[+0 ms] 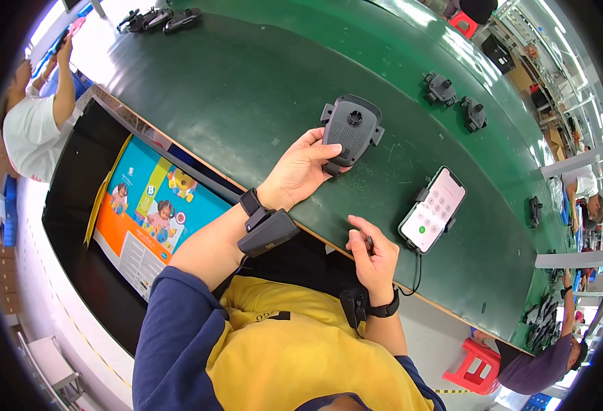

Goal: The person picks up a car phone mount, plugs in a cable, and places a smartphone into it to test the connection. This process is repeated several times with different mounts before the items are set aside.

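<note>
My left hand [303,163] grips a dark grey phone holder [360,140] by its lower end, thumb on its perforated back. The holder has side clamp arms and a round knob-like mount facing up. Lower and to the right, my right hand [377,259] is closed, with a small dark piece [369,242] showing between its fingers; its exact kind is too small to make out. Beside that hand, a phone with a lit keypad screen [434,209] sits clamped in another dark holder, a cable [419,272] running from its lower end.
The green worktable [247,89] carries two dark holders [441,90] at the far right, several at the far left, and a pile [543,320] at the right end. A black bin with a colourful box [154,216] stands left. Co-workers and a red stool [474,366] are around.
</note>
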Demonstrator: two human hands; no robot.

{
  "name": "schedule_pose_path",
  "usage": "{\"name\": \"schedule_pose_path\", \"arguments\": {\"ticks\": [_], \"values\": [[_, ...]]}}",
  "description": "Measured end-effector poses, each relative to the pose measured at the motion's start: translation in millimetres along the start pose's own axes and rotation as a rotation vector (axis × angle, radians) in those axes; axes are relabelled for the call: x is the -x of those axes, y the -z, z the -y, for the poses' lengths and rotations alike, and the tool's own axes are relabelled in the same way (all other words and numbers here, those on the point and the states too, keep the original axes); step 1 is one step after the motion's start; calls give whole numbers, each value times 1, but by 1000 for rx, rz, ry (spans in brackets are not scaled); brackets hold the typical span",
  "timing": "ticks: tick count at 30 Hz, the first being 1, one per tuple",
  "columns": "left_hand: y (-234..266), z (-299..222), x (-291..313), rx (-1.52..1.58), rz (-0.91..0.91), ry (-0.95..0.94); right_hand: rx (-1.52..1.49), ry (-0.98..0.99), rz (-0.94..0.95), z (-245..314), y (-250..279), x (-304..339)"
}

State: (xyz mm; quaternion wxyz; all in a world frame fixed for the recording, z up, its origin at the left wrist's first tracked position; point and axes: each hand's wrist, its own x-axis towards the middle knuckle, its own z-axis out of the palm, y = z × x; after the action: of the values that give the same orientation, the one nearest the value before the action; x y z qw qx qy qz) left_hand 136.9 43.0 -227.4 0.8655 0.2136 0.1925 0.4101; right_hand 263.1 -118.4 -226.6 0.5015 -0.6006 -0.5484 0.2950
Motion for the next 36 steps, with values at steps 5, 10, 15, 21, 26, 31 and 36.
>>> {"name": "schedule_pose_path", "arguments": {"ticks": [5, 10, 15, 21, 26, 31, 36], "values": [[-2, -2, -1, 8, -10, -1, 25, 0, 0, 0, -1, -1], [1, 0, 1, 13, -21, -32, 57, 14, 4, -2, -2, 0], [4, 3, -2, -35, -23, -25, 84, 32, -11, -1, -2, 1], [3, -1, 4, -60, -72, 15, 91, 26, -13, 3, -4, 0], [-3, 0, 4, -5, -87, -9, 99, 27, -23, 4, -3, 0], [-2, -6, 6, -36, -9, 41, 111, 19, -10, 5, -3, 1], [0, -6, 6, -61, -6, 74, 96, 36, -37, 5, -6, 1]]}}
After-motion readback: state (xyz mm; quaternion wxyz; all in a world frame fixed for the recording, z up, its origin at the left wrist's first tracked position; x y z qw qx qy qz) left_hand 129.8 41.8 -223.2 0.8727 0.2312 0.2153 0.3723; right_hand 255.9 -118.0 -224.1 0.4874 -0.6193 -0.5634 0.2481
